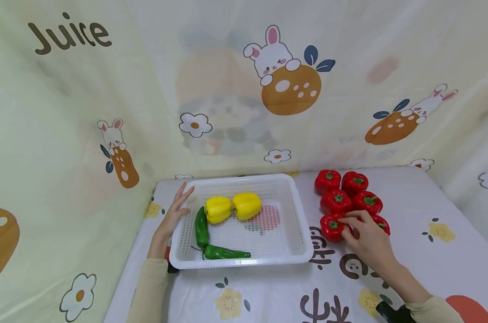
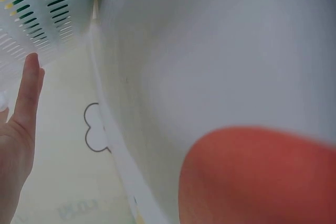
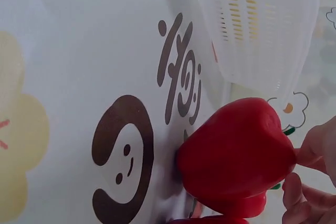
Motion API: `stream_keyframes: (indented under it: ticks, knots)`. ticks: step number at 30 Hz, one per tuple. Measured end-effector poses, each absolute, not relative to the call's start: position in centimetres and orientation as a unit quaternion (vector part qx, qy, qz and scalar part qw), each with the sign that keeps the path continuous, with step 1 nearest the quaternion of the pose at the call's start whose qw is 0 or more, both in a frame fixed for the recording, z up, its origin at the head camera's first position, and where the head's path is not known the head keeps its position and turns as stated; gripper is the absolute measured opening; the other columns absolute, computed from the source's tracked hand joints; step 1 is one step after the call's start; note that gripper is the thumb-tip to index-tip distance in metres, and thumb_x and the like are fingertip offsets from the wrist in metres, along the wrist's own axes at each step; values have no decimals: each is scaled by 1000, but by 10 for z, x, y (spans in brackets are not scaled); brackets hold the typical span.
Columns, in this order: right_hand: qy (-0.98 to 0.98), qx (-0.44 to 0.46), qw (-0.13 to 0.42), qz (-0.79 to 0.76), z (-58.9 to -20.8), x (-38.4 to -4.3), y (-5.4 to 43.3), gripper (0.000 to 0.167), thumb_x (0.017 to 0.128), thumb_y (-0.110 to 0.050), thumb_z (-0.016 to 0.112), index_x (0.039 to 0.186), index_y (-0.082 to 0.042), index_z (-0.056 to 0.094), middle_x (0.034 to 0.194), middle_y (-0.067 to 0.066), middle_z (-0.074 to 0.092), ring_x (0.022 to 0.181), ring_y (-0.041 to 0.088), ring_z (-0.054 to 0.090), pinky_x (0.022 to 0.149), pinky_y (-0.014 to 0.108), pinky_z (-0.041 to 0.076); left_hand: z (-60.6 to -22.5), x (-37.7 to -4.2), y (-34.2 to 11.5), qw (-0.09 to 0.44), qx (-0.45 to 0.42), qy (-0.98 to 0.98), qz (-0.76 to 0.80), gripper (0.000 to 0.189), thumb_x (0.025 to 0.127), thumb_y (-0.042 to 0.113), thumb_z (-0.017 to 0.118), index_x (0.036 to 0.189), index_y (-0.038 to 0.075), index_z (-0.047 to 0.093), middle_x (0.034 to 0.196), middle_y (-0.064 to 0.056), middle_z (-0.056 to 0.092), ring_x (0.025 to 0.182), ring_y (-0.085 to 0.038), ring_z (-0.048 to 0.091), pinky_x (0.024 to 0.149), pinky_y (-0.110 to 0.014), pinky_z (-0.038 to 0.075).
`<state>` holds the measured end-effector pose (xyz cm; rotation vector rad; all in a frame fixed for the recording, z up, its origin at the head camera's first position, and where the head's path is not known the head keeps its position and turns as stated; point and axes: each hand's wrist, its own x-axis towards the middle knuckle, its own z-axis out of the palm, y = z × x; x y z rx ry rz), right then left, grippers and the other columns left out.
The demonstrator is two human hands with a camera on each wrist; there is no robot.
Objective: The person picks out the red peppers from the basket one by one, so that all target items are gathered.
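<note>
My left hand (image 1: 173, 216) rests at the left rim of a white perforated plastic basket (image 1: 276, 260), its fingers straight and spread. In the left wrist view, extended fingers (image 2: 27, 95) lie along the outer basket wall. Over on the right, my right hand (image 1: 369, 240) pinches the top of the nearest red bell pepper (image 1: 330, 228) near its green stem. That pepper (image 3: 236, 148) sits close over the cloth in the right wrist view, thumb and fingertips at its stem end. Several other red bell peppers (image 1: 336, 201) stand grouped behind and beside it, one partly hidden by the hand.
Inside the basket lie two yellow bell peppers (image 1: 247, 206) and two long green peppers (image 1: 227, 252). A printed white cloth (image 1: 268, 291) covers the table, and a patterned curtain (image 1: 228, 67) hangs behind and at both sides.
</note>
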<state>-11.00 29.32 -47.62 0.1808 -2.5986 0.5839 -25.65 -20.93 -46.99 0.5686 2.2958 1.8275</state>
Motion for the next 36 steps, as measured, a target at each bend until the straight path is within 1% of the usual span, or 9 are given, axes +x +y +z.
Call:
stream_keyframes:
  ticks: [3,5,10,13,18,21,29,32,36]
  knots:
    - [-951,52,231,201,-477,-106,294,28,73,-10,76,100,-1,73,102,17,62,59,13,50,48,25,45,-473,-254,-208,80,192,764,611,62,91,-12,39,151,-5,28,164,-16,-9,148,-39,-13,111,-69,2]
    - [-954,39,228,190,-477,-104,295,33,72,-16,80,100,-1,71,100,17,62,56,14,50,48,29,47,-474,-253,-208,83,193,761,613,62,91,-12,39,152,-4,28,164,-15,-10,148,-39,-13,111,-69,3]
    - [-966,2,212,150,-477,-105,295,59,65,-36,87,105,0,63,99,20,59,50,15,47,46,39,50,-475,-253,-206,75,195,757,619,62,91,-12,39,152,-4,28,164,-15,-9,148,-38,-13,112,-68,4]
    - [-970,-10,202,134,-480,-105,294,68,64,-40,88,108,2,57,98,24,57,47,16,43,44,41,50,-475,-252,-204,74,194,756,621,61,91,-12,39,151,-5,28,164,-16,-9,148,-38,-13,112,-68,4]
    - [-970,-38,197,134,-485,-102,293,68,66,-39,85,109,4,54,96,27,58,51,22,49,48,50,52,-477,-250,-202,80,196,755,620,61,91,-12,39,151,-6,28,164,-17,-9,148,-39,-13,111,-68,2]
    - [-971,-48,192,134,-487,-100,295,67,67,-41,83,109,3,55,94,27,59,52,23,50,48,51,52,-478,-250,-201,78,196,758,617,61,91,-11,40,151,-6,28,164,-16,-8,148,-39,-13,111,-68,1]
    - [-970,-56,193,134,-485,-99,298,69,68,-46,82,110,3,58,106,27,52,63,30,56,51,52,53,-475,-253,-201,73,193,764,611,62,92,-11,41,152,-4,29,165,-14,-6,149,-37,-12,111,-68,0]
    - [-969,-54,198,140,-485,-101,297,69,68,-45,82,111,3,58,106,26,52,64,31,57,50,50,53,-474,-254,-204,75,189,768,607,62,92,-10,40,152,-3,29,165,-14,-6,149,-38,-11,111,-69,0]
    - [-962,-39,226,147,-486,-105,296,68,66,-43,83,111,3,58,104,24,53,58,25,51,44,42,49,-472,-255,-208,78,183,775,600,62,92,-10,40,152,-2,29,165,-13,-6,149,-38,-11,111,-69,1]
